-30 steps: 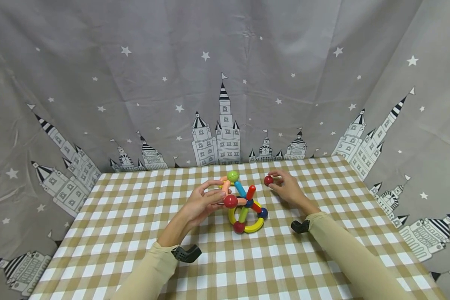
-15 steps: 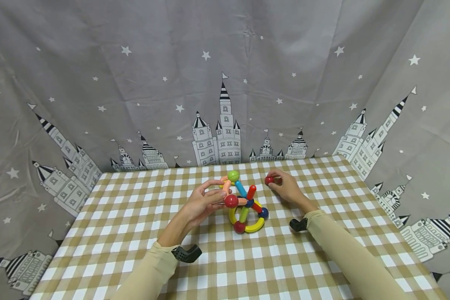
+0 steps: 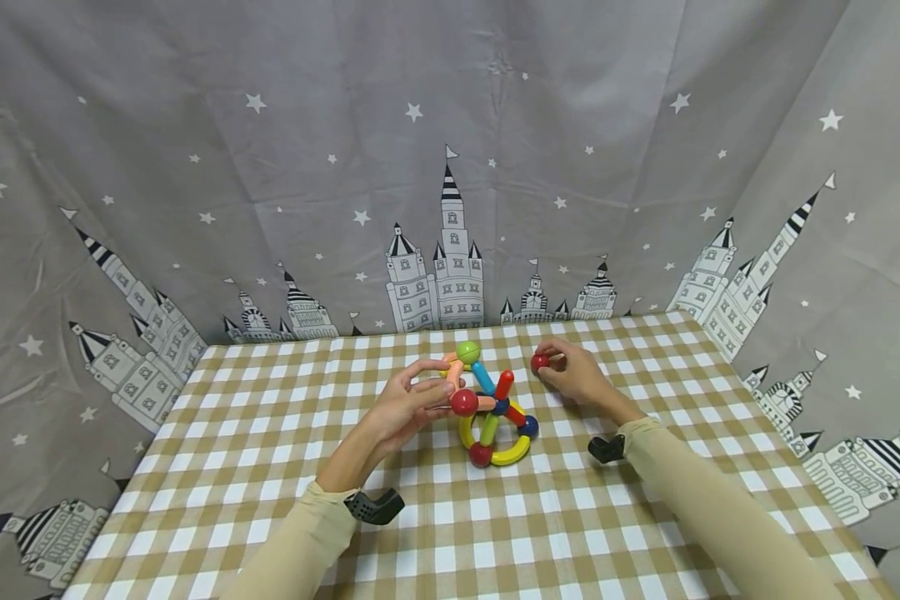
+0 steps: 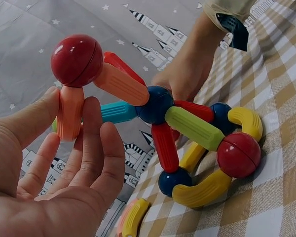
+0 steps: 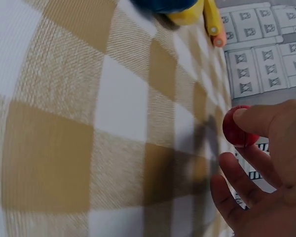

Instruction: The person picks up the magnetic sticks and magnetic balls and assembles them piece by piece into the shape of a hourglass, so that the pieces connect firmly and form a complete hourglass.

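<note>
A structure of coloured sticks and balls stands on the cloth, with a dark blue ball joining several sticks at its middle. My left hand is at its left side and pinches an orange stick between thumb and fingers, just under a large red ball. A green ball tops the far side, and yellow curved pieces form the base. To the right of the structure, my right hand pinches a loose red ball between thumb and fingers, apart from the structure.
A brown-and-white checked cloth covers the table. Behind it hangs a grey curtain printed with castles and stars. Loose yellow and orange curved pieces lie behind the structure.
Both hands stay almost in place, with the left on the orange stick and the right on the red ball. Only slight shifts show in the head view.
</note>
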Tool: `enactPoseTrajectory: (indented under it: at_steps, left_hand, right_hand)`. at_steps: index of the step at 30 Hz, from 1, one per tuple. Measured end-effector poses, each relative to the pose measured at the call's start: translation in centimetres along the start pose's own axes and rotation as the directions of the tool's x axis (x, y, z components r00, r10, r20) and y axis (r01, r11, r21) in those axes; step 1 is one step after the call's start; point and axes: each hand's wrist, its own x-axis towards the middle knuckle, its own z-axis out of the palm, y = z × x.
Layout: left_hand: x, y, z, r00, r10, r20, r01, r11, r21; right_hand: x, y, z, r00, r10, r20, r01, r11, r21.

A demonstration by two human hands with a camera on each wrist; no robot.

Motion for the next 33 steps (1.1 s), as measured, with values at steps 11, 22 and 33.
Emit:
enactPoseTrajectory:
  at_steps: [11,22,33]
  left_hand:
    - [0.0,0.0,0.1,1.000,-0.010,-0.005,0.010,1.000,-0.004]
    - [0.0,0.0,0.2,1.000,-0.003,-0.004,0.003,1.000,-0.004]
    - [0.0,-0.3,0.3,0.999,0.033,0.002,-0.033,0.999,-0.007]
  right_hand:
    - [-1.4,-3.1,-2.7,0.986,-0.155,0.062,0.152,0.987,0.053]
    - [-3.2,-5.9,-5.5,0.973,-0.229,0.032,0.224,0.967,0.125]
    - [-4.0,-8.0,-6.2,0.961,-0.276,0.018,0.265,0.938,0.225]
